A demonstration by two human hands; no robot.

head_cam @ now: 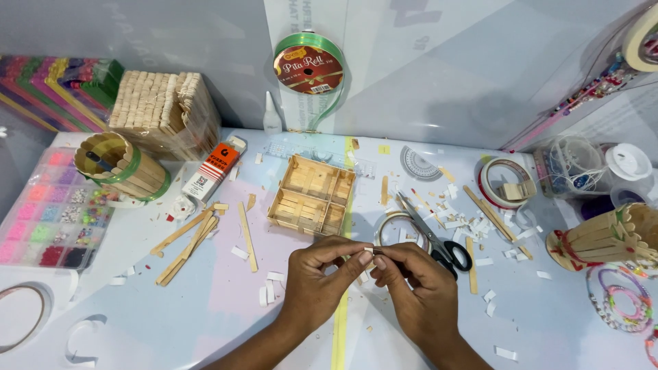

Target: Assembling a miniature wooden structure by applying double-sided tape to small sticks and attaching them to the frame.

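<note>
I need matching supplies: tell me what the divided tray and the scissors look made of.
Tray: apparently bare, pale wooden craft sticks, since plank seams show in its walls and floor. Scissors: shiny grey blades, likely metal; black handles look like plastic.

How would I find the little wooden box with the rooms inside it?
Start at the green ribbon spool leaning on the back wall and look straight down onto the table. The little wooden box lies flat there, just beyond the two hands. Unlike the round stick cups at either side, it is square, open-topped and split into compartments.
</note>
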